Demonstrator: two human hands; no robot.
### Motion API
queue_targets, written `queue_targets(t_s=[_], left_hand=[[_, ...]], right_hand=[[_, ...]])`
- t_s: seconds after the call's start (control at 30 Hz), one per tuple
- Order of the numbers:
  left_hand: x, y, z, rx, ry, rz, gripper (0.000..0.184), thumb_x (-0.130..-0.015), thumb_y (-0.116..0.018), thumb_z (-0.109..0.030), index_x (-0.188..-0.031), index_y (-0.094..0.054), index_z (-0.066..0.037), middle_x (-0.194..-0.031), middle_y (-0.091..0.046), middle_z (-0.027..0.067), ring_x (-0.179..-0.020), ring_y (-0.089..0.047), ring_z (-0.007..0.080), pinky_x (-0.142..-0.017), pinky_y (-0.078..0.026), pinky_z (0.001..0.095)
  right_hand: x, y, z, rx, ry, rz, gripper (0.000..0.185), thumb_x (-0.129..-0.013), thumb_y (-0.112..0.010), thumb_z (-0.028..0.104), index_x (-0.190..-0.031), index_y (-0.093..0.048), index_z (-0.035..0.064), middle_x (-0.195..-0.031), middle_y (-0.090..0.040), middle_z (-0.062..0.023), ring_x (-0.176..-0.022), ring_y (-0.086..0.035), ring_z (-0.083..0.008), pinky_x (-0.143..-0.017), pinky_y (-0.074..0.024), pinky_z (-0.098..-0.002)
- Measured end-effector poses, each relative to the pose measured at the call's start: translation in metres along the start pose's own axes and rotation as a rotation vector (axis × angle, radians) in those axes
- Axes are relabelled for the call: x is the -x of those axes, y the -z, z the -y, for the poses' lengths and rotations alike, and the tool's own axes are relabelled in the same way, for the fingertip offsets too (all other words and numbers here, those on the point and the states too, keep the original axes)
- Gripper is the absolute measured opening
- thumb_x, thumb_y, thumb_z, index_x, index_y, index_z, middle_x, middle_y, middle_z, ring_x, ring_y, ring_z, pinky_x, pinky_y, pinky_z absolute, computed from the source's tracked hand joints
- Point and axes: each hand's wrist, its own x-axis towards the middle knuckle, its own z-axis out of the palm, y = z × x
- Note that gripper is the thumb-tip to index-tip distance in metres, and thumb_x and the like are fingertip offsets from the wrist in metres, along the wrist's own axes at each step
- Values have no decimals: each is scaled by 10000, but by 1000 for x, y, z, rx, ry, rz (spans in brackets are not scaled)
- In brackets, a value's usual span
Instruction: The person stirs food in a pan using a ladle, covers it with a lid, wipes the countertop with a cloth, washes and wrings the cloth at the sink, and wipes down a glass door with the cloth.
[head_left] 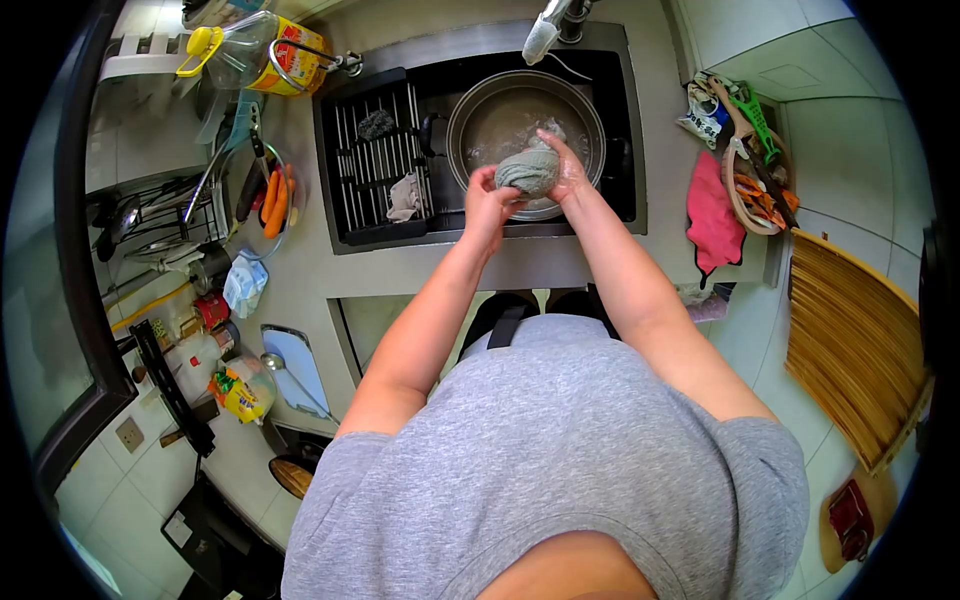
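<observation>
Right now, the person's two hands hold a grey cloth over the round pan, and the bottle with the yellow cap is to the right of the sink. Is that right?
Not quite: the head view shows the bottle with the yellow cap to the left of the sink. The left hand and right hand do hold a grey cloth over the round pan.

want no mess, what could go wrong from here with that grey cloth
The bunched grey cloth, held between the left hand and wet-looking right hand, might slip and splash into the water in the metal pot. Drips could also miss the pot, since the cloth is near its front edge.
</observation>
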Motion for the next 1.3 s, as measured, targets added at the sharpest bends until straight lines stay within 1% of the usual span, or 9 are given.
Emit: queue_targets(t_s=[0.03, 0.13, 0.27, 0.43, 0.53, 0.8, 0.9, 1.0, 1.3], left_hand=[[5, 0, -3, 2, -4, 3, 475, -830, -556, 101, -1291, -535, -12, -1366, -521, 147, -1245, -565, 248, -1110, -457, 426], [16, 7, -10, -895, -950, 152, 745, -697, -651, 28, -1411, -530, -146, -1387, -487, 190, -1265, -517, 387, -1106, -442, 465], [26, -7, -9, -1582, -1350, 141, 782, -668, -694, -6, -1402, -552, -234, -1334, -521, 196, -1191, -545, 387, -1014, -498, 436], [-24, 2, 1, -1546, -1328, -99, 611, -723, -713, -33, -1301, -578, -177, -1100, -586, 171, -922, -624, 357, -711, -574, 421], [-22, -9, 6, -1410, -893, -121, 349, -763, -703, -23, -1070, -543, -67, -1007, -628, 247, -815, -650, 476, -716, -559, 503], [-16, -33, 4, -1056, -617, -121, 288, -686, -786, -101, -871, -595, 9, -799, -685, 259, -849, -681, 471, -781, -541, 492], [-23, -30, -3, -967, -398, 39, 214, -678, -763, -94, -800, -609, -7, -674, -646, 176, -645, -677, 364, -592, -511, 462], [-11, -38, -18, -479, 216, 179, 171, -668, -712, -71, -731, -554, -83, -590, -450, 3, -402, -355, 93, -373, -205, 281], [-33, -14, 1, 269, 646, 840, 162, -827, -601, -37, -944, -505, -94, -629, -416, -21, -388, -275, 31, -355, -166, 193]], right_hand=[[1, -1, 3, 49, -27, -38, 356, -913, -700, 357, -1119, -617, 80, -1007, -702, -177, -946, -708, -384, -885, -587, -551], [18, -20, 7, 132, -21, -166, 297, -947, -659, 317, -1092, -614, 62, -987, -698, -172, -919, -702, -366, -855, -588, -547], [38, -48, 3, 143, -49, -404, 246, -1002, -564, 245, -1137, -599, 42, -1052, -688, -160, -980, -684, -354, -881, -571, -548], [40, -57, -10, 93, 154, -355, 234, -1006, -552, 172, -1221, -575, 85, -1111, -654, -173, -997, -672, -334, -896, -578, -480], [40, -63, -1, 167, 346, -188, 234, -958, -677, 143, -1159, -588, 64, -961, -651, -147, -857, -671, -276, -813, -596, -430], [48, -101, 11, 475, 393, -151, 429, -922, -733, 457, -766, -524, 116, -633, -560, -67, -591, -606, -218, -588, -528, -359], [53, -109, 15, 571, 308, -144, 419, -976, -642, 405, -709, -473, 130, -616, -533, -49, -585, -592, -226, -610, -526, -373], [53, -115, 17, 662, 314, -112, 311, -951, -558, 246, -689, -466, 107, -600, -513, -87, -546, -550, -241, -546, -492, -382], [50, -108, 34, 595, 57, 126, 332, -952, -542, 242, -669, -411, 125, -603, -476, -77, -584, -507, -232, -638, -502, -400]])
